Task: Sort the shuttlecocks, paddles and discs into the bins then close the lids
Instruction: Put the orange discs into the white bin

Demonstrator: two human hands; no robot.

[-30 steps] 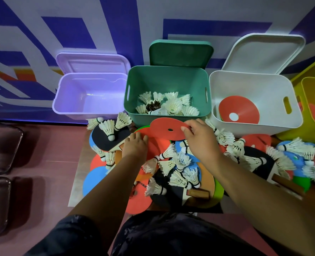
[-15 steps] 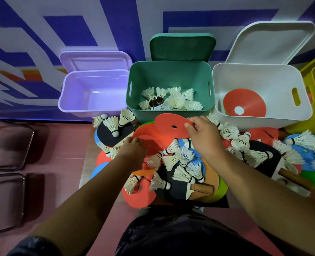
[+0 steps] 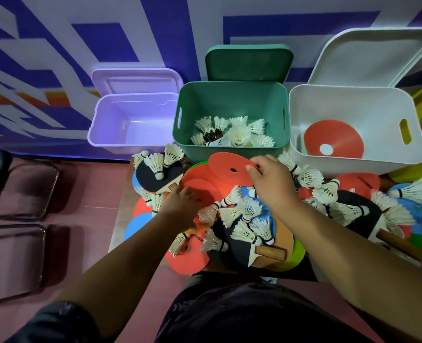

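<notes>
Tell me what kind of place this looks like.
Probably an indoor sports or activity room, though I can't be sure: a wall painted in bold blue and white stripes, a heap of shuttlecocks, paddles and discs beside storage bins, and metal chair frames.

Three bins in a row against the wall (image 3: 56, 70): left bin (image 3: 130, 107), middle bin (image 3: 229, 100) with shuttlecocks (image 3: 229, 134) inside, right bin (image 3: 353, 105) with a disc (image 3: 333, 139) inside. Nearer me, paddles (image 3: 146, 175) and loose shuttlecocks (image 3: 247, 209) heaped on the table (image 3: 120, 219).

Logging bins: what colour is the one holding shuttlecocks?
Green: the bin shows best in the head view.
</notes>
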